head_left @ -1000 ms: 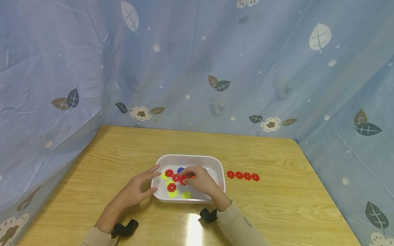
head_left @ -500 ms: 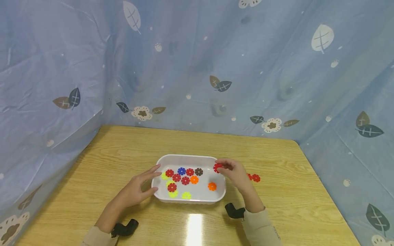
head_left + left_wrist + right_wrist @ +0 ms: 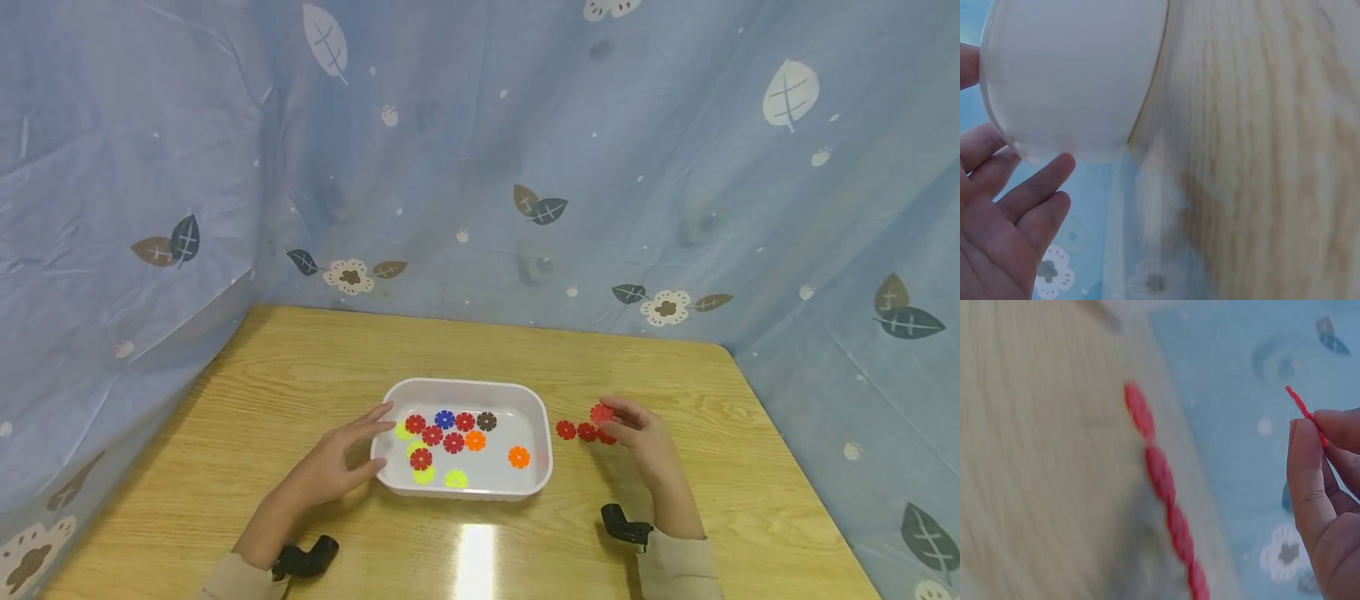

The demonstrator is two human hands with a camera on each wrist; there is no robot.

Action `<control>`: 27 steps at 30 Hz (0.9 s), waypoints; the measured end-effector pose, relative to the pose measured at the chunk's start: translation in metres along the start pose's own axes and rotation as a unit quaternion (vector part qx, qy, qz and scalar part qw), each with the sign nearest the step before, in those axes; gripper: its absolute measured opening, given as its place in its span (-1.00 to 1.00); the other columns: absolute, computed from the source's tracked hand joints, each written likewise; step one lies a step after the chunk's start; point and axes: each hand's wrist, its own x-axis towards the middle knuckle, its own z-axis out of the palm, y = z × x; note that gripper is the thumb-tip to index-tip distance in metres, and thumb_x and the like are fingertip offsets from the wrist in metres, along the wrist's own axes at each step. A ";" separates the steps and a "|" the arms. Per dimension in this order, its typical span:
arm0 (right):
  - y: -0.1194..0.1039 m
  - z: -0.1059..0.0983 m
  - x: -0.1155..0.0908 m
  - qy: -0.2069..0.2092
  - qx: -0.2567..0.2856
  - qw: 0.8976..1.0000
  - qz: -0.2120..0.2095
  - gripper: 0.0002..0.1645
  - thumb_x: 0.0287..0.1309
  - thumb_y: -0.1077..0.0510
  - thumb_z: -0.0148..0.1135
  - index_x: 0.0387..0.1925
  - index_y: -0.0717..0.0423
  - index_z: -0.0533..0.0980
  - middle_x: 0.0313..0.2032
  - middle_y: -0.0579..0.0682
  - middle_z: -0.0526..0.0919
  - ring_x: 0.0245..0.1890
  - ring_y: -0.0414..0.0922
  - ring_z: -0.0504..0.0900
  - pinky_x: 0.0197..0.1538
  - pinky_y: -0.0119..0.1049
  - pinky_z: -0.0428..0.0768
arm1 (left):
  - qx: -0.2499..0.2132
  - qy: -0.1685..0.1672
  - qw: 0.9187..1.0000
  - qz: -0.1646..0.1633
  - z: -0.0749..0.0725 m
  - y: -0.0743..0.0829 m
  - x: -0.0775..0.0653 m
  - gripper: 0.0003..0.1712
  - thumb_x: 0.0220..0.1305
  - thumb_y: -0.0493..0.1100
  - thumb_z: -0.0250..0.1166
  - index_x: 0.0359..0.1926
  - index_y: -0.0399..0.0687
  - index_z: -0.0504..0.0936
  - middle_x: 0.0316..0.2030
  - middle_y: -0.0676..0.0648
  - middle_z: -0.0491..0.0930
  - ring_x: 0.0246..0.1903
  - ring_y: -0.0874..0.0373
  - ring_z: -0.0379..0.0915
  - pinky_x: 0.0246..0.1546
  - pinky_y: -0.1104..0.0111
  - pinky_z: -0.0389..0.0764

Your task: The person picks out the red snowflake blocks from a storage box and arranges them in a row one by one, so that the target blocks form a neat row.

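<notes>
My right hand (image 3: 645,437) pinches a red flower-shaped plastic disc (image 3: 602,414) between thumb and fingertips. In the right wrist view the held disc (image 3: 1297,399) shows edge-on, raised over the table. Below it a row of red discs (image 3: 566,430) lies on the wood, its right end partly hidden by the hand in the head view. My left hand (image 3: 333,467) has its fingers spread at the left end of a white tray (image 3: 468,384); fingertips (image 3: 1063,164) lie right at the tray wall. Inside the tray are red discs (image 3: 453,442), a blue disc (image 3: 445,419), a brown disc (image 3: 487,422), orange discs (image 3: 519,457) and yellow discs (image 3: 456,478).
A wooden table (image 3: 360,342) carries everything. Blue leaf-patterned cloth (image 3: 465,150) hangs behind it and at both sides. Each wrist wears a black camera mount, one at the left (image 3: 306,558) and one at the right (image 3: 626,527).
My right hand has picked a red disc out of the tray and moved right with it, over the row of red discs. The left hand stays at the tray's left end.
</notes>
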 end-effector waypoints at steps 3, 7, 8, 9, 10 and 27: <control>0.009 -0.014 -0.002 0.015 0.012 1.000 0.009 -0.40 0.24 0.20 0.17 0.26 0.36 0.30 -0.09 -0.34 0.51 -0.11 -0.42 0.49 -0.07 -0.57 0.56 | 0.006 -0.001 1.000 0.001 0.001 0.000 -0.001 -0.45 0.17 -0.11 0.34 0.20 -0.12 0.50 0.38 -0.08 0.24 0.33 -0.11 0.21 0.27 0.02 0.29; 0.019 -0.031 -0.005 0.044 0.028 0.998 0.029 -0.40 0.26 0.17 0.16 0.25 0.35 0.28 -0.18 -0.38 0.55 -0.17 -0.43 0.55 -0.09 -0.57 0.59 | 0.011 0.000 1.000 0.002 0.001 -0.001 -0.002 -0.45 0.19 -0.08 0.32 0.20 -0.12 0.50 0.38 -0.08 0.24 0.32 -0.11 0.21 0.28 0.05 0.29; 0.022 -0.035 -0.006 0.050 0.031 0.998 0.036 -0.40 0.27 0.16 0.16 0.25 0.35 0.28 -0.20 -0.39 0.56 -0.19 -0.43 0.57 -0.09 -0.56 0.60 | 0.011 0.000 1.000 0.002 0.001 -0.001 -0.001 -0.45 0.19 -0.08 0.32 0.20 -0.12 0.50 0.38 -0.08 0.24 0.33 -0.10 0.21 0.28 0.05 0.28; 0.024 -0.038 -0.007 0.056 0.038 0.997 0.043 -0.40 0.27 0.16 0.16 0.25 0.35 0.27 -0.21 -0.39 0.56 -0.19 -0.43 0.57 -0.09 -0.56 0.60 | 0.011 0.001 1.000 0.003 0.001 -0.001 -0.001 -0.45 0.19 -0.09 0.32 0.20 -0.11 0.50 0.38 -0.08 0.24 0.32 -0.10 0.21 0.27 0.06 0.29; 0.026 -0.041 -0.007 0.060 0.042 0.996 0.051 -0.39 0.27 0.15 0.16 0.26 0.35 0.26 -0.22 -0.39 0.56 -0.20 -0.43 0.58 -0.09 -0.55 0.61 | 0.013 0.002 1.000 0.006 0.001 -0.001 -0.001 -0.45 0.19 -0.09 0.33 0.20 -0.11 0.50 0.38 -0.08 0.25 0.32 -0.10 0.21 0.27 0.06 0.29; 0.058 -0.049 -0.004 0.113 -0.148 0.977 0.102 -0.53 0.28 0.23 0.09 0.20 0.27 0.40 0.08 0.25 0.53 -0.14 -0.33 0.50 -0.23 -0.72 0.42 | 0.012 0.003 1.000 0.005 0.001 0.000 0.001 -0.45 0.16 -0.17 0.34 0.19 -0.15 0.50 0.37 -0.12 0.26 0.31 -0.15 0.23 0.23 -0.04 0.34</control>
